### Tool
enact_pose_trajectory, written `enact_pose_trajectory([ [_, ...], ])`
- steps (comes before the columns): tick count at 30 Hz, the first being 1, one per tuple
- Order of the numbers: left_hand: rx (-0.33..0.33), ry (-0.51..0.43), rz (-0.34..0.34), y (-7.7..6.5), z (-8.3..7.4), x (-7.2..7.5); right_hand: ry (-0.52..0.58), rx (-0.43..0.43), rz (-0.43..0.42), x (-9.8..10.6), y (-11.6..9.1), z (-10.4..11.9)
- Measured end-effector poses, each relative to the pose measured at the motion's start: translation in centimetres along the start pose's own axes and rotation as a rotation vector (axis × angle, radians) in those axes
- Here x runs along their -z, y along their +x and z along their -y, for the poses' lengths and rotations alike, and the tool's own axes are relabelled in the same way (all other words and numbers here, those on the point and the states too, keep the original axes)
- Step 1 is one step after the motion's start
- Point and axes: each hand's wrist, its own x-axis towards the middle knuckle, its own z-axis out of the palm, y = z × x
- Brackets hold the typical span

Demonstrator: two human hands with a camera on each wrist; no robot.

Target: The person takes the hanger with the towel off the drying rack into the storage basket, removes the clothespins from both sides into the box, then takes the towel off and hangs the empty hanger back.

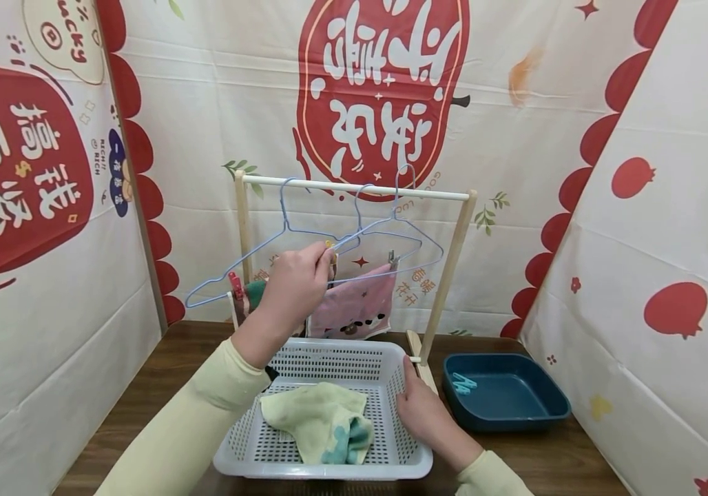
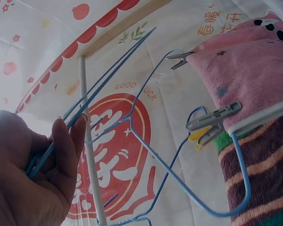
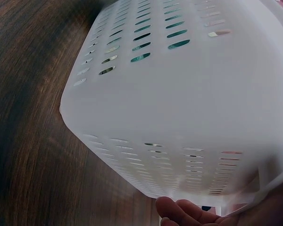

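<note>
In the head view my left hand [image 1: 295,282] pinches a bare blue wire hanger [image 2: 118,70] by one corner, its hook close to the rack's rail. Behind it hang two more blue hangers, one with a pink cloth [image 1: 357,303] held by grey clips [image 2: 214,117], the other with a brown striped cloth [image 2: 254,169] and a red clip [image 1: 235,284]. My right hand [image 1: 425,406] grips the right rim of a white perforated basket [image 1: 323,471]; its fingers [image 3: 174,212] show beside the wall. A pale green cloth [image 1: 310,410] lies crumpled in the basket.
A wooden rack with a white rail [image 1: 329,184] stands behind the basket. To the right sits a dark blue tub [image 1: 515,413] with light blue clips [image 1: 464,384] inside. Printed cloth walls [image 1: 205,138] enclose the brown table [image 1: 143,413] at the back and sides.
</note>
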Motion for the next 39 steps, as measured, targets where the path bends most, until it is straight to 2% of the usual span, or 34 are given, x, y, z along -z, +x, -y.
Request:
enact_pose_trajectory([
  [4,0.0,0.03,-0.003,0.9,-0.2,-1.5,-0.001,-0.007,0.002,0.1,-0.1,0.0],
  [9,-0.001,0.059,0.028,1.5,-0.6,-3.4,-0.015,-0.006,-0.001,0.0,0.0,-0.2],
  [19,-0.013,0.155,0.042,0.9,-1.3,-6.6,-0.032,0.018,0.001,0.0,0.3,-0.2],
  [27,0.041,0.195,0.111,-0.2,-1.3,-8.3,-0.028,0.022,0.004,0.1,0.4,-0.1],
  [36,-0.013,0.234,0.129,-1.1,-0.8,-9.4,-0.01,0.029,-0.009,0.0,0.3,-0.3],
  [39,0.0,0.22,0.128,-1.4,-0.6,-9.5,0.003,0.027,-0.004,0.0,0.3,-0.3],
])
